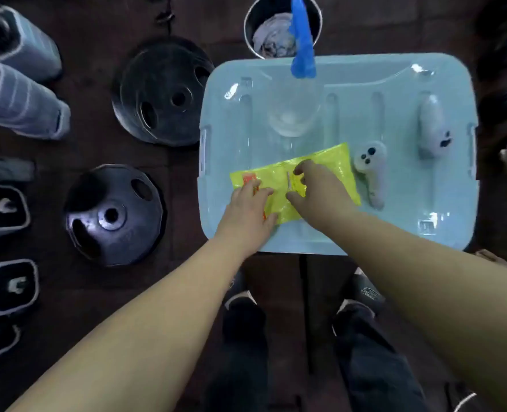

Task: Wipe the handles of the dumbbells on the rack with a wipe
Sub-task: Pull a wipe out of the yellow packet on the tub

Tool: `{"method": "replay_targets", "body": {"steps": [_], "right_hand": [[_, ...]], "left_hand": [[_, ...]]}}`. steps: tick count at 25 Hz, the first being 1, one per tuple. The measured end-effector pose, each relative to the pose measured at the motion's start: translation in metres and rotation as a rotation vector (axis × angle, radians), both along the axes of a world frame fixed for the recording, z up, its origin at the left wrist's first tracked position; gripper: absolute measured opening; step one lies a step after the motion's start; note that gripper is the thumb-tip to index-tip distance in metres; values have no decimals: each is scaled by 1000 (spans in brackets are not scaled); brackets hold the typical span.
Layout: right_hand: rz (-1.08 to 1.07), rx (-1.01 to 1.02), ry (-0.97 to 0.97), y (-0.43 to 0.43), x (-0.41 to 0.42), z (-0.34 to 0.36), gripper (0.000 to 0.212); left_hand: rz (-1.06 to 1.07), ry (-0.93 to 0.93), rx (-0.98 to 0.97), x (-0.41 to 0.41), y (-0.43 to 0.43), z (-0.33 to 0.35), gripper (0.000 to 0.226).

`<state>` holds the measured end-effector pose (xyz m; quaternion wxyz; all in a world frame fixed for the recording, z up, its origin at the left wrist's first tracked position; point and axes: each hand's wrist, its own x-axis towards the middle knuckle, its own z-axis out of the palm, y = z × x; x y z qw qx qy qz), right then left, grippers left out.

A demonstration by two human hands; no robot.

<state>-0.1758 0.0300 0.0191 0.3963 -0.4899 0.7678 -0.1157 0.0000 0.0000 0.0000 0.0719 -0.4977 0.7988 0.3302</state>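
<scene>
Wiping looks not yet begun: no wipe is out, so I judge every handle is left to do. One yellow wipe packet [329, 162] lies on the near half of the blue lid [395, 84]. The left hand [247, 209] presses flat-fingered on the packet's left end. The right hand [314, 185] curls thumb and forefinger at the flap in its middle, seemingly pinching it. Also on the lid are two white controllers [371, 173] and one clear bowl [293, 114]. Beyond the lid's far edge stands one metal bucket [247, 22] with one blue glove [302, 40] draped over it. Left of the lid lie two weight plates [163, 90], and further left at least six dumbbells [17, 99].
</scene>
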Motion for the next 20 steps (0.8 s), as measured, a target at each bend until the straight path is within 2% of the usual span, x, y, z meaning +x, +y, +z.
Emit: {"method": "replay_targets", "body": {"steps": [3, 8, 10, 12, 14, 16, 20], "right_hand": [[7, -36, 23, -7, 4, -24, 52], [185, 14, 160, -12, 5, -51, 38], [161, 31, 133, -11, 4, -51, 35], [72, -39, 124, -5, -3, -47, 31], [38, -119, 219, 7, -18, -43, 23], [25, -117, 311, 16, -39, -42, 20], [44, -120, 446, 16, -66, -45, 26]], "left_hand": [[-2, -8, -27, -3, 2, -26, 59], [39, 16, -62, -1, 12, -44, 58], [48, 9, -61, -1, 15, -45, 57], [42, 19, -64, 0, 16, -46, 57], [44, 27, -58, 1, 14, -45, 56], [41, 36, -58, 2, 12, -45, 55], [57, 44, -68, 1, 14, -47, 54]]}}
